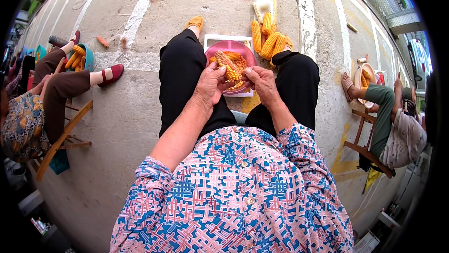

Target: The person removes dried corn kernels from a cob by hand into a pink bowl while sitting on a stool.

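Note:
A partly shelled ear of corn (228, 67) is held in my left hand (209, 82), its upper end stripped to bare cob and yellow kernels still on the lower part. My right hand (261, 82) is beside the ear's lower end, thumb and fingertips drawn together; whether a kernel is between them is hidden. Below both hands, between my knees, sits a pink plastic basin (253, 56) holding loose kernels (241, 63) and another yellow ear (231, 56). The basin rests on a white frame-like support (209, 39).
Several unshelled ears (269, 39) lie on the concrete by my right foot. To the left, a seated person (56, 88) has a teal basin (89, 58) of corn. A seated person on the right (386, 112) is beside a pale basin (367, 69) with ears.

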`<state>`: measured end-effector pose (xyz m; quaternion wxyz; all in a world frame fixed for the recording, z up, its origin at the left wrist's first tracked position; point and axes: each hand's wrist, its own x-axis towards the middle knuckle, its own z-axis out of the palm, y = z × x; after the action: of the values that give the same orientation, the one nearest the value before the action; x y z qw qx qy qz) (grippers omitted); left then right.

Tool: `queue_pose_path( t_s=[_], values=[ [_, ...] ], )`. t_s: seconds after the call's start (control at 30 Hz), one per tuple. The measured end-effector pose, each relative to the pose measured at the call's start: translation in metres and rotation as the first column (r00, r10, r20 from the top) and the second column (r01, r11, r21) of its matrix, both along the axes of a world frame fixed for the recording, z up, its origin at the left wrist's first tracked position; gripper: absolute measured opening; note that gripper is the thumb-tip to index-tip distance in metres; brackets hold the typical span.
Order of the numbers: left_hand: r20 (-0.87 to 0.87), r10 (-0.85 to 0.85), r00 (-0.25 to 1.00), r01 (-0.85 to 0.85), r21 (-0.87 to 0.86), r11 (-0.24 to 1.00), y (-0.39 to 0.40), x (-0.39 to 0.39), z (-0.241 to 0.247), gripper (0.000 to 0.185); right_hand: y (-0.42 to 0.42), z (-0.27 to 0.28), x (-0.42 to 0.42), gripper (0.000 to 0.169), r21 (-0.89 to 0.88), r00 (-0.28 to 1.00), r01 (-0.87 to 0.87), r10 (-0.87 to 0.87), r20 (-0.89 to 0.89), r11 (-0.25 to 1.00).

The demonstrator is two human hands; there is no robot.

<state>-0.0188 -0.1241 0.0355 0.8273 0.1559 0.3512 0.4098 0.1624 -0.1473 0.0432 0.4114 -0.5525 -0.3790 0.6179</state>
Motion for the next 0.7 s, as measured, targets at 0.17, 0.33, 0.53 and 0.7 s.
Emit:
queue_pose_path(
  t_s=[0.17, 0.33, 0.53, 0.7],
  values=[
    [-0.015, 0.034, 0.999, -0.034, 0.032, 0.999, 0.002, 0.002, -0.007, 0.034, -0.002, 0.004, -0.009, 0.02, 0.078, 0.996, -0.087, 0.086, 0.023, 0.993],
    [-0.038, 0.034, 0.999, -0.032, 0.039, 0.999, 0.001, 0.003, -0.008, 0.037, -0.003, -0.004, -0.01, 0.02, 0.102, 0.997, -0.068, 0.065, 0.04, 0.992],
    [-0.082, 0.052, 0.995, -0.051, 0.016, 0.999, 0.001, 0.004, -0.016, 0.038, -0.006, -0.007, -0.015, 0.022, 0.202, 0.955, -0.103, 0.04, 0.293, 0.974],
    [-0.111, 0.042, 0.993, -0.044, -0.023, 0.999, 0.001, 0.005, -0.017, 0.037, -0.007, -0.012, -0.014, 0.023, 0.26, 0.915, -0.135, 0.02, 0.403, 0.956]
  ],
)
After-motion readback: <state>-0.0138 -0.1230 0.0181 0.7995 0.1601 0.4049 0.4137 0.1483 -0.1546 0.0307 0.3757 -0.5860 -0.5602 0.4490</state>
